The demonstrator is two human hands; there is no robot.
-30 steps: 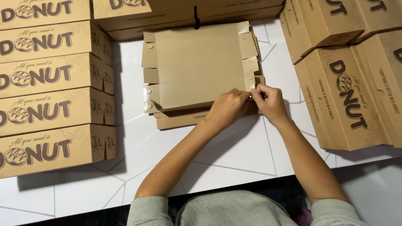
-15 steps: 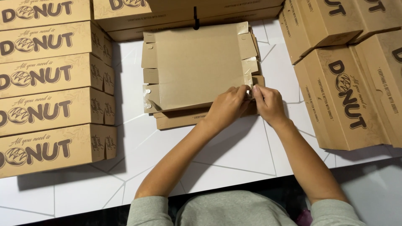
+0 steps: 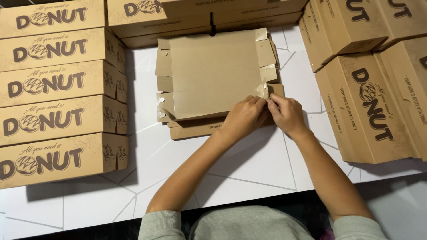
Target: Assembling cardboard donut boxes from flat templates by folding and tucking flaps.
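Note:
A flat, unfolded brown cardboard box blank (image 3: 213, 75) lies on top of a small pile of blanks (image 3: 195, 129) in the middle of the white table. My left hand (image 3: 242, 118) and my right hand (image 3: 287, 113) meet at the blank's near right corner. Both pinch a small corner flap (image 3: 263, 90) there, which stands slightly lifted. Side tabs line the blank's left and right edges.
Several folded brown boxes (image 3: 58, 120) are stacked along the left. More boxes (image 3: 373, 106) stand at the right and across the back (image 3: 200, 18). The white table (image 3: 249, 169) has thin grey lines; its near edge is by my body.
My hands have stayed at the near right corner of the blank, with the fingers shifted a little closer on the flap. Nothing else has moved.

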